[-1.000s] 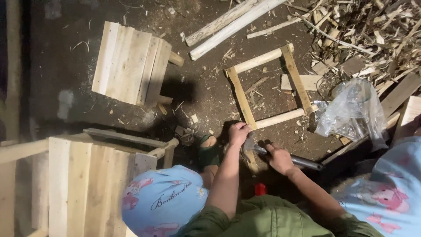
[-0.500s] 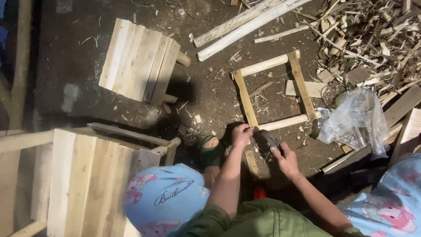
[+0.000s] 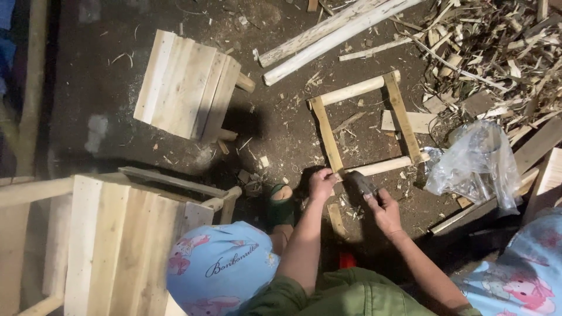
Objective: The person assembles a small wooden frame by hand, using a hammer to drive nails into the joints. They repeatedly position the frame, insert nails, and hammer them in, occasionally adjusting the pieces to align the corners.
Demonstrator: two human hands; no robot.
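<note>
Left hand [image 3: 322,183] pinches the near corner of the wooden frame [image 3: 366,126] on the floor; right hand [image 3: 383,208] is wrapped around a hammer [image 3: 360,182] just beside that corner. I'd keep fingers off the joint and hit square.

rough woodworking shop: dirt floor [image 3: 88,70], wood shavings [image 3: 497,47], plank stools [image 3: 187,85], stool frame [image 3: 366,126].

Pale wooden frame [image 3: 363,126], dark grey hammer [image 3: 361,182], green sandal [image 3: 281,210]
</note>
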